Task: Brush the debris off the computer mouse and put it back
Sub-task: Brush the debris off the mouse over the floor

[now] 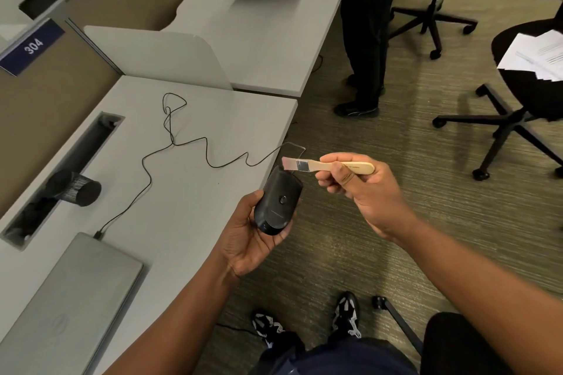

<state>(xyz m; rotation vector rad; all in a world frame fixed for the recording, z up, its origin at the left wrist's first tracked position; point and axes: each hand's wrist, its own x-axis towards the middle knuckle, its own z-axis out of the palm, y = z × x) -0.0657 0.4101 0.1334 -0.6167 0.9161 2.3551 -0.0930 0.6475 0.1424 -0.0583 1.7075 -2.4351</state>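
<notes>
My left hand point(249, 237) cradles a black wired computer mouse point(277, 201), held past the desk's right edge over the carpet, with what looks like its underside facing up. Its thin black cable point(182, 143) snakes back across the grey desk point(189, 216) to a closed laptop. My right hand point(359, 189) grips the wooden handle of a small brush point(329, 165). The brush points left, its pale bristles just above the mouse's far end, where the cable enters.
A closed silver laptop point(76, 298) lies at the desk's near left. A black mesh cup point(77, 189) lies on its side by the cable trough point(64, 176). Another person point(365, 24) stands beyond the desk. Office chairs point(524, 94) holding papers stand at the right on carpet.
</notes>
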